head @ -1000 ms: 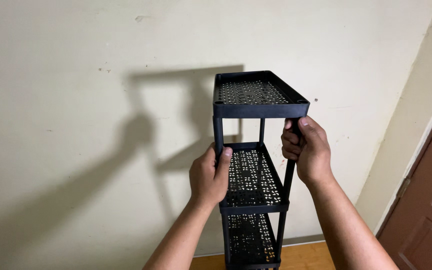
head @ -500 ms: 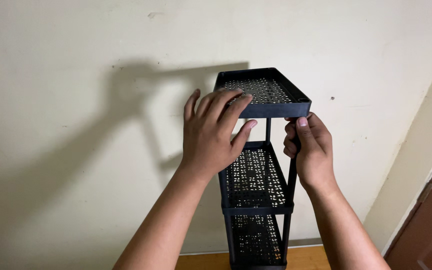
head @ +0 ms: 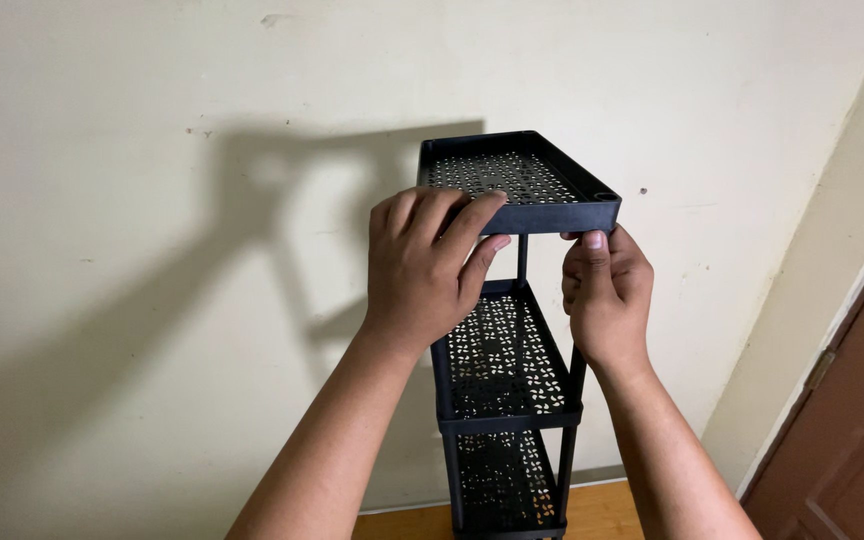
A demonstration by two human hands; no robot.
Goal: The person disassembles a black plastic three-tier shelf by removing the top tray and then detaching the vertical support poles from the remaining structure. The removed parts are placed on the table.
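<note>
A tall, narrow black plastic rack with three perforated shelves stands upright in front of a cream wall. My left hand (head: 424, 262) grips the near left corner of the top shelf (head: 532, 175), fingers over its rim. My right hand (head: 602, 292) is closed around the near right post just under that shelf. The middle shelf (head: 500, 357) and the bottom shelf (head: 502, 480) show below my hands.
The cream wall (head: 152, 200) behind the rack carries the shadows of my arms and the rack. A brown door (head: 852, 440) stands at the lower right. A strip of wooden floor (head: 402, 522) shows under the rack.
My left hand let go of the near left post, rose, and closed on the top shelf's corner. My right hand has stayed on the right post.
</note>
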